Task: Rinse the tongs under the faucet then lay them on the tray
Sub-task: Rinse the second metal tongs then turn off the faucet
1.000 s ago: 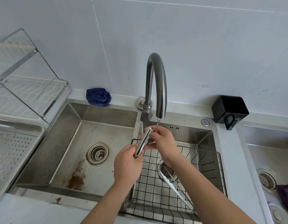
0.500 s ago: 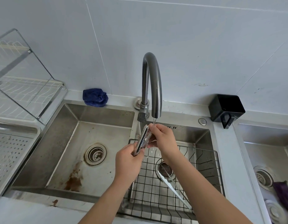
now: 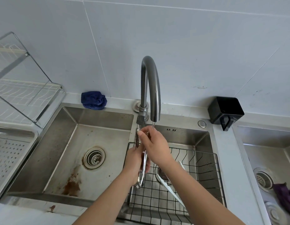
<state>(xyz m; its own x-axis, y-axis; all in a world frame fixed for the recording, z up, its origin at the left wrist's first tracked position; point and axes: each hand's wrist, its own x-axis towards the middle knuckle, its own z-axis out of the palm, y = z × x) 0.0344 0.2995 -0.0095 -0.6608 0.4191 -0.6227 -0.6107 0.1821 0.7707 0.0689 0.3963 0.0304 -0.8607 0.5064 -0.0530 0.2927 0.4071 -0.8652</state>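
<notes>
At the centre of the frame the metal tongs (image 3: 140, 179) are held nearly upright over the divider between the two sink basins, well apart from the perforated metal tray (image 3: 9, 153) at the left edge. The left hand (image 3: 135, 161) grips the lower half of the tongs, fingers wrapped round the arms. The right hand (image 3: 154, 145) closes on the upper half, thumb pressed along the metal near the top end. The gooseneck faucet (image 3: 150, 82) stands directly behind; a thin water stream (image 3: 153, 126) falls from its spout onto the knuckles of the right hand. Below the forearms, a black wire basket (image 3: 204, 161) sits in the right basin with a white utensil (image 3: 171, 190) lying in it. The left basin shows a drain strainer (image 3: 94, 158) and a brown stain (image 3: 71, 185). A blue cloth (image 3: 94, 100) lies on the ledge left of the faucet; a black container (image 3: 225, 110) stands to the right.
</notes>
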